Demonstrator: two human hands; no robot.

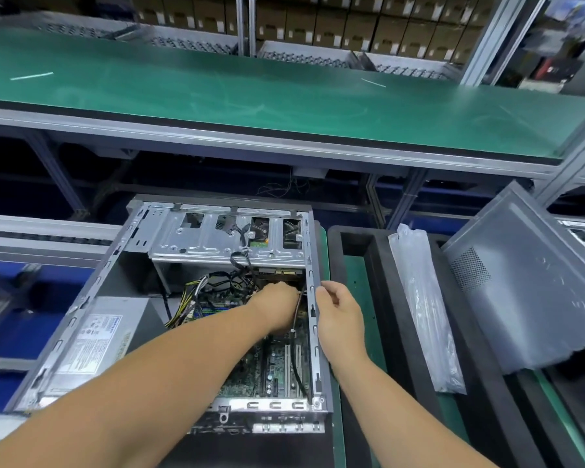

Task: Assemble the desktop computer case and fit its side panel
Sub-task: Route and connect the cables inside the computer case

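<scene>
Fingers [296,292] of the left hand [277,309] are curling around a thin cable [297,312] inside the open computer case [196,298]. At its 3 o'clock, the right hand [340,315] is pinching the case's edge rail [313,298]. Farther toward 3 o'clock, the grey side panel [527,285] is leaning beside a plastic bag [426,309] lying in a black foam tray [375,315].

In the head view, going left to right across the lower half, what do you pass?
Power supply → left hand inside the open computer case → right hand at the case's right edge → clear plastic bag → grey side panel.
</scene>
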